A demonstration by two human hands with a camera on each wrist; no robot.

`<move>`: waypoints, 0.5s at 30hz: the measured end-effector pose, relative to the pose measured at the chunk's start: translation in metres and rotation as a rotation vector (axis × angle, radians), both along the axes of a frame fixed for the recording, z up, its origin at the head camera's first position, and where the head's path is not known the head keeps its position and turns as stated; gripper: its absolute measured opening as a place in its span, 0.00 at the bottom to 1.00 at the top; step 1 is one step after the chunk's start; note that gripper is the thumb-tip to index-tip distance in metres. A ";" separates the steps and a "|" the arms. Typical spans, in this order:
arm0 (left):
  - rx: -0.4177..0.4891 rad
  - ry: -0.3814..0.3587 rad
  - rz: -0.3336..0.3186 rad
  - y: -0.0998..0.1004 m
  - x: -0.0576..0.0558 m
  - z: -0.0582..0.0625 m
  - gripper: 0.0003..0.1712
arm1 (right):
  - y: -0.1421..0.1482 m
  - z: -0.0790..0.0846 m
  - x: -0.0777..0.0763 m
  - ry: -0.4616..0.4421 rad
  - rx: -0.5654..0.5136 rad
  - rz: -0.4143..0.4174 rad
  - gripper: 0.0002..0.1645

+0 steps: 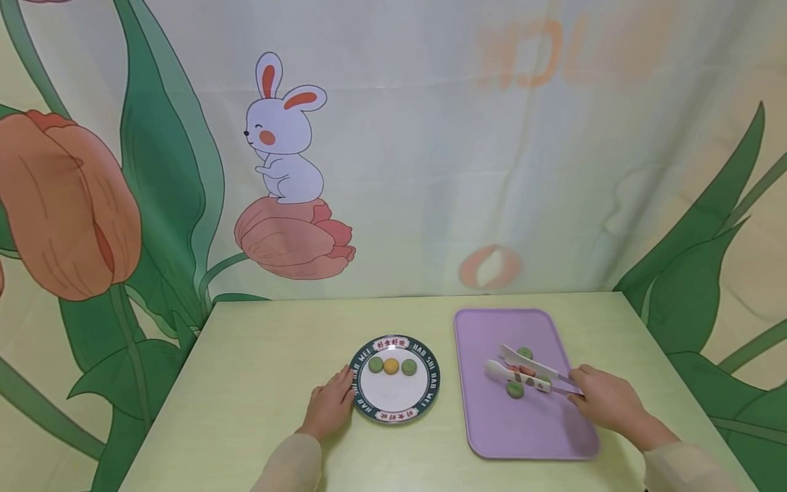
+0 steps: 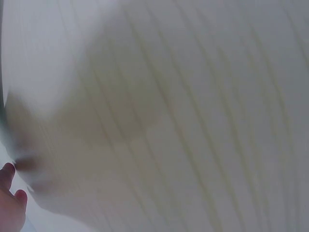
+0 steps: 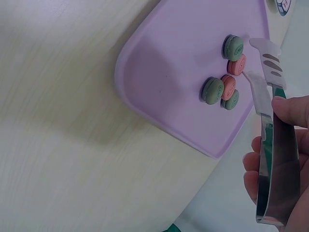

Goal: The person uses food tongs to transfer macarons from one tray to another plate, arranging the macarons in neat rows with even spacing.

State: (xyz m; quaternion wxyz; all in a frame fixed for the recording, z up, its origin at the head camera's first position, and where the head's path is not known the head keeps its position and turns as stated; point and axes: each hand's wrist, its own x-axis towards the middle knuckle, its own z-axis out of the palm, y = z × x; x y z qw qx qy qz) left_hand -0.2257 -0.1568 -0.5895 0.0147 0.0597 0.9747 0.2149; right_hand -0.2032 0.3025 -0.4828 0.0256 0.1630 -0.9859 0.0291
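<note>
Rests the left hand (image 1: pixel 329 404), loosely extended, on the left rim of a plate (image 1: pixel 393 398), with three macarons (image 1: pixel 391 367) towards its far rim. Over green and pink macarons (image 3: pixel 213 91) on a purple tray (image 1: pixel 504 430) near the right edge of the desk (image 1: pixel 264 355), grips tongs (image 3: pixel 285 159) in the right hand (image 1: pixel 609 399).

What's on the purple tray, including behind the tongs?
Three green macarons and two pink macarons show on the purple tray in the right wrist view. From the head view, the tongs hide parts of the pink ones.
</note>
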 end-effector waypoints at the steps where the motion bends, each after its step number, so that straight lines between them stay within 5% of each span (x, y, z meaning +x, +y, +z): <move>1: 0.000 0.002 -0.001 0.000 0.000 0.000 0.27 | 0.001 0.000 0.000 -0.001 0.002 -0.002 0.10; 15: 0.001 -0.005 0.005 -0.001 0.000 0.001 0.27 | 0.010 -0.006 0.003 0.004 -0.009 -0.013 0.10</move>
